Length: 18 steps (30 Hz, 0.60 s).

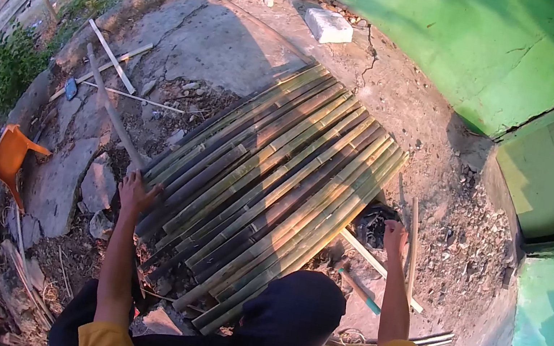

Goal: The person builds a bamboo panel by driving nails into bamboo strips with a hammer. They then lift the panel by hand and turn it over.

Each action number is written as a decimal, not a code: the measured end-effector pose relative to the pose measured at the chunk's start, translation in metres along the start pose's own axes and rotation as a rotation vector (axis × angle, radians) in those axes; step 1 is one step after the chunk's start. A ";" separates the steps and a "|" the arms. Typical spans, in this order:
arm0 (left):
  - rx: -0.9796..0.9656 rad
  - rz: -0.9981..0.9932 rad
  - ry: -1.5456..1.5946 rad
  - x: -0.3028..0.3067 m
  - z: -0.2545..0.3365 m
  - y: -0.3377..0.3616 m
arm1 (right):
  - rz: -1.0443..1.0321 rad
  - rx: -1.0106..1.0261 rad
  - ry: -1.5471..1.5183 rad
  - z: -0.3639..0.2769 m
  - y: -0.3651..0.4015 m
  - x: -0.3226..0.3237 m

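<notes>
A panel of long bamboo strips [276,180] laid side by side fills the middle of the head view, lying at a slant over the ground. My left hand [133,194] is at the panel's left edge, near the lower end of a grey pole [111,110]; its fingers are apart and it holds nothing visible. Beyond the panel's right edge, my right hand [394,237] is closed, raised beside a black plastic bag [372,226]. What it may hold is too small to make out.
An orange plastic chair [9,161] is at the left. Thin wooden strips [112,56] lie crossed at upper left. A white block [328,26] rests near the green wall [459,49]. A tool with a green end [360,292] and more strips lie at lower right.
</notes>
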<state>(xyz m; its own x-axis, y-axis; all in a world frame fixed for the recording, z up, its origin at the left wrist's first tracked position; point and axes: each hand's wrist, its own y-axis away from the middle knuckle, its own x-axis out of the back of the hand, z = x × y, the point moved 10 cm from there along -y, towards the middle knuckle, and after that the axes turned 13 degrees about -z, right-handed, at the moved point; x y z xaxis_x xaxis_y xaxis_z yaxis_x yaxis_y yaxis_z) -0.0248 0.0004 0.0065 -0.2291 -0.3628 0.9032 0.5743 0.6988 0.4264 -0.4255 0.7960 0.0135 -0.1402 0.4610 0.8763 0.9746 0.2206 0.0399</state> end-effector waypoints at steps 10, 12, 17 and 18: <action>-0.028 -0.021 0.028 -0.001 0.003 0.005 | 0.012 -0.357 0.288 0.017 -0.014 -0.035; -0.020 -0.030 0.026 0.000 0.002 0.007 | 0.003 -0.306 0.213 0.038 -0.015 -0.037; -0.012 -0.061 0.008 0.002 0.004 0.008 | 0.160 -0.129 0.267 -0.002 0.007 0.000; -0.015 -0.082 0.003 0.002 0.005 0.007 | 0.146 -0.079 0.166 -0.006 0.007 0.003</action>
<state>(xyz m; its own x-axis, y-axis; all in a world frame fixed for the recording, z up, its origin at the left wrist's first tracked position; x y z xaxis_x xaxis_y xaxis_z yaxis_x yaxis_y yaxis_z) -0.0250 0.0071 0.0114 -0.2737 -0.4207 0.8649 0.5651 0.6573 0.4986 -0.4184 0.7934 0.0196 0.0274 0.3337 0.9423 0.9939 0.0912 -0.0612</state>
